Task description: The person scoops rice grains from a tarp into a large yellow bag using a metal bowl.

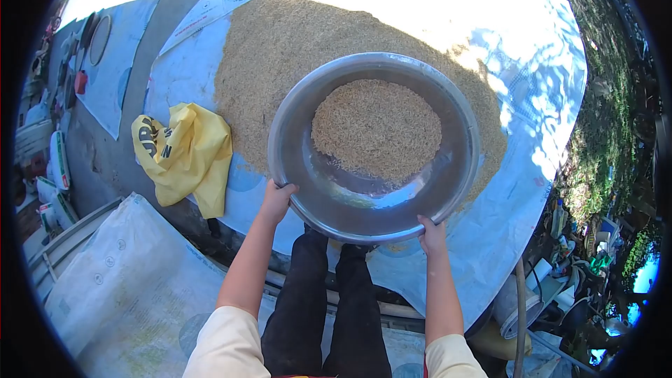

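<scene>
At the near rim of a wide metal basin (329,189), both of the person's hands are closed in a grasp: the left hand (277,199) grips the rim at its lower left, fingers curled over the edge, and the right hand (432,234) grips it at the lower right. The basin is held out in front of the body, above the black-trousered legs (329,308), and looks tilted slightly toward the person, so its bare shiny inner wall shows nearest the hands. A rounded heap of unhusked grain (376,128) lies in the basin, sitting toward the far side of the bowl and apart from the near rim. Beneath and beyond the basin, a much larger spread of the same grain (280,35) covers a pale blue-and-white tarpaulin (532,98) on the ground, partly in shade and partly in bright sun. Just left of the spread, a crumpled yellow bag (187,157) with dark lettering lies on the tarpaulin's edge. Nearer the person on the left lies a whitish woven sack (133,287). Off to the right, a grassy strip (602,119) borders the tarpaulin, with clutter too small to identify below it.
</scene>
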